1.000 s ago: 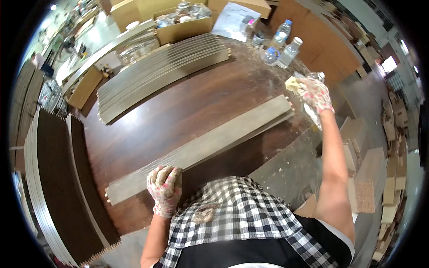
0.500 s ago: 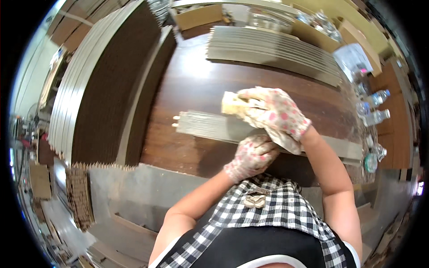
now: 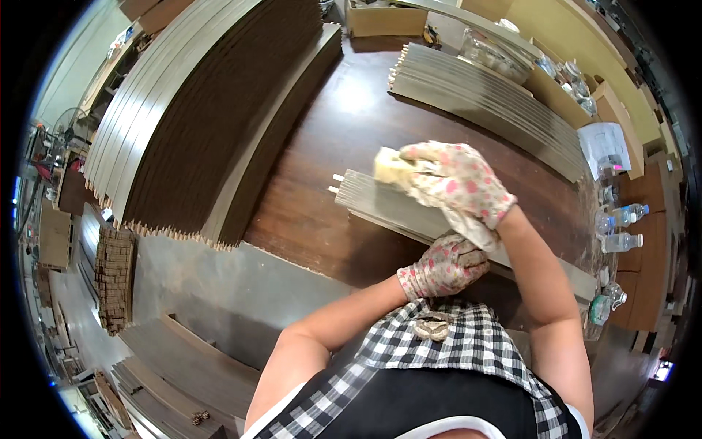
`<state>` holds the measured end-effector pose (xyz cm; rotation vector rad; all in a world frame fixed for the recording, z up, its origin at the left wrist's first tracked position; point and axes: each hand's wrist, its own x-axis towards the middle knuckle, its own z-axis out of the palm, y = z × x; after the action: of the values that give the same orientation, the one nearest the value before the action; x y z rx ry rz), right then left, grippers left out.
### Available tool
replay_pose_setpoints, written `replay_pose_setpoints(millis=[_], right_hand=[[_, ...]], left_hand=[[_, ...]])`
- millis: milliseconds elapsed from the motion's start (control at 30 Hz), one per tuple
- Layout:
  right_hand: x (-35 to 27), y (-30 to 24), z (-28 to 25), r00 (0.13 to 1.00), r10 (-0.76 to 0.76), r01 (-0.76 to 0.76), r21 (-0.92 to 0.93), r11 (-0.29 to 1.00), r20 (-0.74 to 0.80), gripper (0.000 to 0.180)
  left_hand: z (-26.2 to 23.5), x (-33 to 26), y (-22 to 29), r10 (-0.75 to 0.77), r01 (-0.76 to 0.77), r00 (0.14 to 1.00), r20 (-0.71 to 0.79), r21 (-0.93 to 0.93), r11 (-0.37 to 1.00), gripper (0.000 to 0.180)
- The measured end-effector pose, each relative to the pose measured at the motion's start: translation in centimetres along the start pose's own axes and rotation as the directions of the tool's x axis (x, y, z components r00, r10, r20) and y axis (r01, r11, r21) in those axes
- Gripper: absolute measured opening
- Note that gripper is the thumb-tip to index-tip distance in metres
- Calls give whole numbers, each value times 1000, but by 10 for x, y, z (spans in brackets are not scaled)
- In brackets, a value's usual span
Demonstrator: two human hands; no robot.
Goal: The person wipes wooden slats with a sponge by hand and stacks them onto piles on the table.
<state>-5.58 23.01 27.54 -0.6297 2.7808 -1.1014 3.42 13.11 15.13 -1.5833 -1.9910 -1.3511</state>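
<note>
In a glove with pink dots, my right hand (image 3: pixel 462 179) is closed around a pale yellow sponge (image 3: pixel 393 167) and a crumpled whitish cloth (image 3: pixel 472 228) hanging below the palm. It is over a long grey board (image 3: pixel 384 205) lying on the brown table. Two light dowels (image 3: pixel 336 183) stick out of the board's left end. My left hand (image 3: pixel 447 267), gloved alike, is curled shut against the board's near edge, just below the cloth. Whatever its fingers may grip is hidden.
Tall stacked panels (image 3: pixel 197 110) with dowels along their ends fill the table's left side. More grey boards (image 3: pixel 486 106) lie stacked at the back. Plastic bottles (image 3: pixel 621 242) and a paper sheet (image 3: pixel 605 146) are at the right. A cardboard box (image 3: pixel 386 20) stands behind.
The view has shifted, so the table appears turned and the board's left end sits farther right. My right hand still holds the sponge and cloth; my left stays by the near edge.
</note>
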Motion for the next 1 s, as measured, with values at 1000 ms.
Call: replay_pose_setpoints(millis=[1000], right_hand=[[-303,120,-44,573,369,-494,51,868,-732,40]], left_hand=[[-94,17,-28,-508,214,831,227,712,668,81]])
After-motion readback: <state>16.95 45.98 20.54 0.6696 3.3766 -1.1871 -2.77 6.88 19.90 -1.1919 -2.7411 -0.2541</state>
